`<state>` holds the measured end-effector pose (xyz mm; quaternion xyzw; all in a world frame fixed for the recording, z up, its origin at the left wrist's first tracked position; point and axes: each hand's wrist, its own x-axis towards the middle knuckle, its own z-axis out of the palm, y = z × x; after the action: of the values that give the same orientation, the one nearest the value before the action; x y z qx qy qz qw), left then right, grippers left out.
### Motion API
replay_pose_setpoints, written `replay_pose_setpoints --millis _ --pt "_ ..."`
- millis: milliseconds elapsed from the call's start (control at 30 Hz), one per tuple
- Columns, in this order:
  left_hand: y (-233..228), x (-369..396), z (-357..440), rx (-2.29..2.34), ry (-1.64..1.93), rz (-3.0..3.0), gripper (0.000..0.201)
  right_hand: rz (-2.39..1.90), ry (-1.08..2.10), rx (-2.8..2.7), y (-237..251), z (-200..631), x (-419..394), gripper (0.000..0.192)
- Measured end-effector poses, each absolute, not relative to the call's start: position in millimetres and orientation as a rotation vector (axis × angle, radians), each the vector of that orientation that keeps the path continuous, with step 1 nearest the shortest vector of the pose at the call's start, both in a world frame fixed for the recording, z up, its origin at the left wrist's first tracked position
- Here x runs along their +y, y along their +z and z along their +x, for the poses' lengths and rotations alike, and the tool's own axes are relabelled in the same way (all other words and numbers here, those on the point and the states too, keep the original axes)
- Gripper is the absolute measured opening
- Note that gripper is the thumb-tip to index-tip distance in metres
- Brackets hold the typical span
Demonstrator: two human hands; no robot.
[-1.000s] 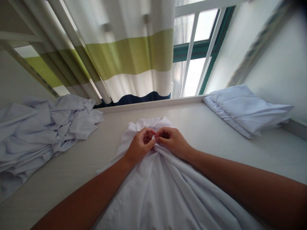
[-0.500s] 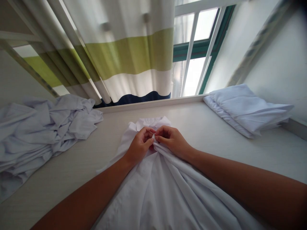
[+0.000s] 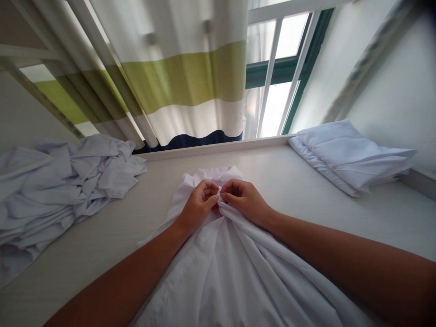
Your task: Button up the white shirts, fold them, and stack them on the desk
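Note:
A white shirt lies spread on the pale table, its collar end toward the window. My left hand and my right hand meet just below the collar, fingertips pinched together on the shirt's front edges. Folds of cloth fan out from that spot toward me. What lies between the fingertips is too small to make out.
A crumpled heap of white garments covers the table's left side. A neat stack of folded white cloth sits at the back right by the wall. A striped curtain and a green-framed window stand behind the table's far edge.
My fingertips have shifted slightly on the shirt front. Hands and cloth stay in the same place.

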<state>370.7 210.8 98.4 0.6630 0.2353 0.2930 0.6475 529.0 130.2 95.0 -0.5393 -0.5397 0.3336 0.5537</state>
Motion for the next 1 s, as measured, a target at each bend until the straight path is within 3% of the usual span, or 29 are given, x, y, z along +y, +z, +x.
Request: replay_pose_setpoints --millis 1000 --pt "100.4 219.3 367.7 0.647 0.562 1.153 0.020 -1.341 0.689 -1.261 96.7 527.7 128.5 0.012"
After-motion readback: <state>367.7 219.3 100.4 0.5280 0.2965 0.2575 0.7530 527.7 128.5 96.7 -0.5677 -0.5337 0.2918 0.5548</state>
